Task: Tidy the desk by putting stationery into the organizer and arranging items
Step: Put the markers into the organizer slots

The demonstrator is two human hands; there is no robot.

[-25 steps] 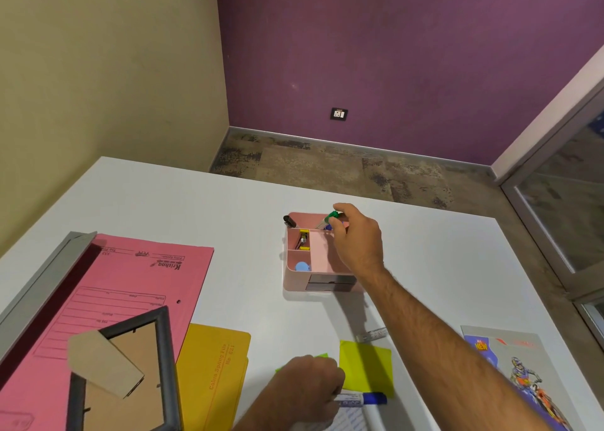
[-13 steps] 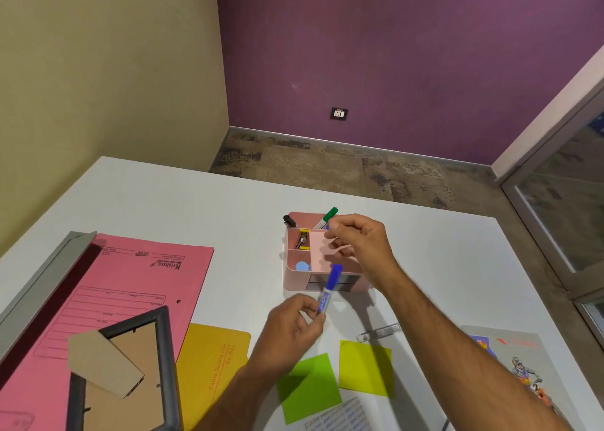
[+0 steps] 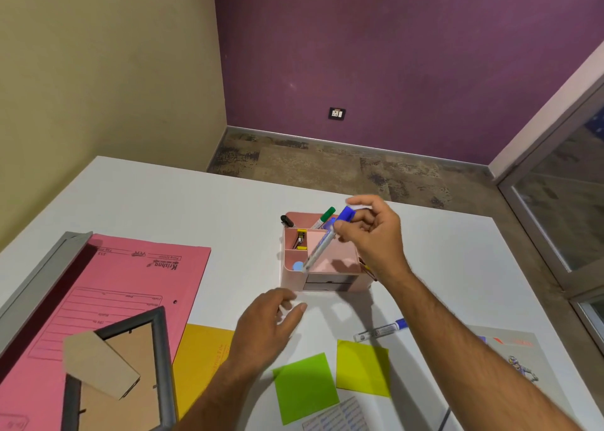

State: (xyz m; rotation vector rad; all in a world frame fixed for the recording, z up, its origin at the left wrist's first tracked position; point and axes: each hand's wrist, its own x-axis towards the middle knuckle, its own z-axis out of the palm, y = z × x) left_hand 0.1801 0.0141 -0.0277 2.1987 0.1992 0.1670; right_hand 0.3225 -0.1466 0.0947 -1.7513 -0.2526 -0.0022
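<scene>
A pink desk organizer [image 3: 346,260] stands mid-desk. In its back compartments stand a green-capped marker [image 3: 324,217] and a black marker [image 3: 287,221]; a yellow stapler [image 3: 300,239] sits in a small compartment. My right hand [image 3: 372,234] pinches a blue-capped marker [image 3: 327,241] tilted above the organizer, cap up. In front of the organizer hovers my left hand [image 3: 268,329], fingers relaxed and holding nothing. Another blue-capped marker [image 3: 380,331] lies on the desk near my right forearm.
A pink folder [image 3: 130,286], a yellow folder [image 3: 202,358], a dark picture frame [image 3: 130,378] and a grey frame [image 3: 39,277] lie at the left. Green [image 3: 305,386] and yellow [image 3: 362,367] sticky notes, a label sheet [image 3: 336,416] and a printed booklet [image 3: 516,358] lie near.
The blue marker passed from my left hand to my right, which lifted it over the organizer. My left hand let go and drew back, now open.
</scene>
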